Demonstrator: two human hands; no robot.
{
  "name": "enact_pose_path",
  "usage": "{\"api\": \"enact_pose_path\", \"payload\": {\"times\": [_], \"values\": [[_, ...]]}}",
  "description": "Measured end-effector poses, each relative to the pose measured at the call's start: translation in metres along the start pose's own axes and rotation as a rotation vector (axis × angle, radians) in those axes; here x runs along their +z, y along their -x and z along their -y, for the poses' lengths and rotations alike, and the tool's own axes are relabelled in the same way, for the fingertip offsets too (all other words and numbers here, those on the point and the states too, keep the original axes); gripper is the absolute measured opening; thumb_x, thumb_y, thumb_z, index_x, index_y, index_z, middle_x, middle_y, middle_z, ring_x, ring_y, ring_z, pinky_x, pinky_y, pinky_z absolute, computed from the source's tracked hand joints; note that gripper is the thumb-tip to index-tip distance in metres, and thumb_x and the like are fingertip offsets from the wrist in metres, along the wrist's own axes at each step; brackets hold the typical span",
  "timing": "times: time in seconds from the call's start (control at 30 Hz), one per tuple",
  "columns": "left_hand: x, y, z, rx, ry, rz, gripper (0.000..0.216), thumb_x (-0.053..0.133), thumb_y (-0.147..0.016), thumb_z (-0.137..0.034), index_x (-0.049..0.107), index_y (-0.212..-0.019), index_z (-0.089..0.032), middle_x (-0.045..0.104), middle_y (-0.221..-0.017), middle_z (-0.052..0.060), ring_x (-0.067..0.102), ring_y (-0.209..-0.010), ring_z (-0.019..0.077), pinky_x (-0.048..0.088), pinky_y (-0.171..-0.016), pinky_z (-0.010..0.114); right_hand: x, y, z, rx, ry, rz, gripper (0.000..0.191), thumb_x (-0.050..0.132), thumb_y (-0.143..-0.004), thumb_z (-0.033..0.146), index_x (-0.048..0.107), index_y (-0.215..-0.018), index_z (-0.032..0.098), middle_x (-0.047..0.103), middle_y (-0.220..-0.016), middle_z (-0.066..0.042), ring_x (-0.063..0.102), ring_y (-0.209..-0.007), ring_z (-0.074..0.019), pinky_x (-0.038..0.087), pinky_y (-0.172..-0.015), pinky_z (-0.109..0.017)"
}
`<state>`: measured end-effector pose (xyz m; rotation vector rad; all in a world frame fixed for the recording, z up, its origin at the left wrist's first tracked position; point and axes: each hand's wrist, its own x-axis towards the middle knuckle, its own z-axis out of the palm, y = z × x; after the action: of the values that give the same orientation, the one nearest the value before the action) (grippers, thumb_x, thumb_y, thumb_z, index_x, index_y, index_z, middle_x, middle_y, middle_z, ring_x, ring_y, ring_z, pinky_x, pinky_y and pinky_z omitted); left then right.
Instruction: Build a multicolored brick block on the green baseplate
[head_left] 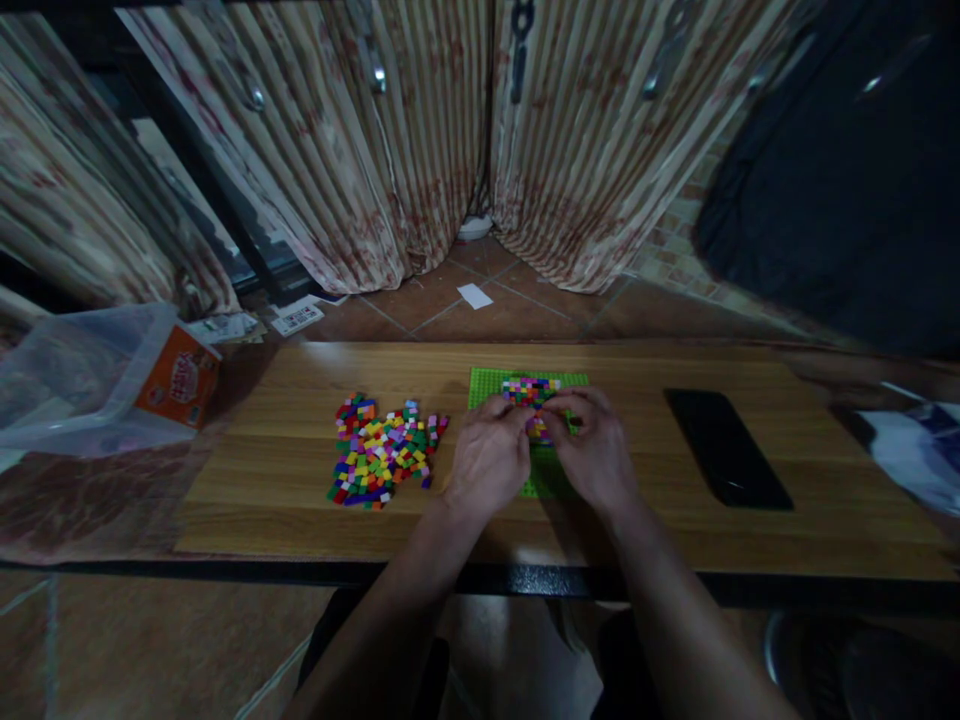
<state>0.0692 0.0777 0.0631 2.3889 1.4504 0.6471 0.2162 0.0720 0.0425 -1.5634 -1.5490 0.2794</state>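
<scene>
A green studded baseplate point(487, 382) lies on the wooden table, with a block of small multicoloured bricks point(531, 388) built up on its middle. Over the left part of the plate is my left hand point(491, 452), its fingers curled in at the bricks. My right hand point(592, 445) comes in from the other side, and its fingertips are pinched together close to those of the left. Whatever small piece either hand grips is hidden by the fingers. To the left of my left hand, a loose heap of small coloured bricks point(386, 450) is spread on the table.
On the right of the wooden table point(262, 460) lies a flat black phone-like slab point(727, 448). A clear plastic bin point(90, 375) with an orange label stands beyond the left end. Striped curtains point(420, 150) hang behind, and a white paper point(475, 295) lies on the tiled floor.
</scene>
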Motion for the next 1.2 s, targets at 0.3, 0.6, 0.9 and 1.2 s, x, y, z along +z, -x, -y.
{"api": "enact_pose_path", "payload": {"times": [0.3,0.6,0.9,1.2], "values": [[0.006,0.002,-0.003,-0.01,-0.075,-0.003,0.033,0.044,-0.092,-0.014,0.068,-0.114,-0.022,0.065,-0.104,0.008,0.061,-0.096,0.0234,0.047,-0.087,0.038,0.0,-0.001,-0.005,0.079,-0.121,-0.015,0.017,0.061,-0.082,0.032,0.073,-0.083,0.02,0.065,-0.101,-0.008,0.063,-0.095,-0.0232,0.053,-0.081,-0.04],[0.01,0.003,-0.002,-0.015,-0.052,-0.017,0.034,0.044,-0.091,-0.013,0.068,-0.113,-0.021,0.066,-0.106,0.008,0.061,-0.097,0.0242,0.047,-0.088,0.04,0.003,0.003,-0.002,0.028,-0.067,0.002,0.019,0.057,-0.086,0.029,0.074,-0.084,0.019,0.063,-0.106,-0.011,0.062,-0.103,-0.026,0.052,-0.09,-0.044],[0.008,0.004,-0.003,-0.034,-0.038,-0.033,0.033,0.044,-0.092,-0.014,0.069,-0.112,-0.022,0.067,-0.104,0.006,0.062,-0.096,0.0216,0.048,-0.088,0.037,0.009,0.003,-0.005,0.057,-0.151,-0.041,0.015,0.061,-0.082,0.026,0.075,-0.08,0.022,0.063,-0.107,-0.008,0.061,-0.105,-0.0248,0.049,-0.093,-0.044],[0.011,0.004,-0.001,-0.027,-0.028,-0.044,0.033,0.044,-0.092,-0.014,0.069,-0.113,-0.022,0.066,-0.104,0.007,0.062,-0.094,0.0222,0.049,-0.087,0.037,0.015,-0.001,-0.007,0.143,-0.257,-0.078,0.011,0.065,-0.076,0.028,0.074,-0.075,0.022,0.062,-0.103,-0.008,0.061,-0.102,-0.0238,0.05,-0.087,-0.04]]}}
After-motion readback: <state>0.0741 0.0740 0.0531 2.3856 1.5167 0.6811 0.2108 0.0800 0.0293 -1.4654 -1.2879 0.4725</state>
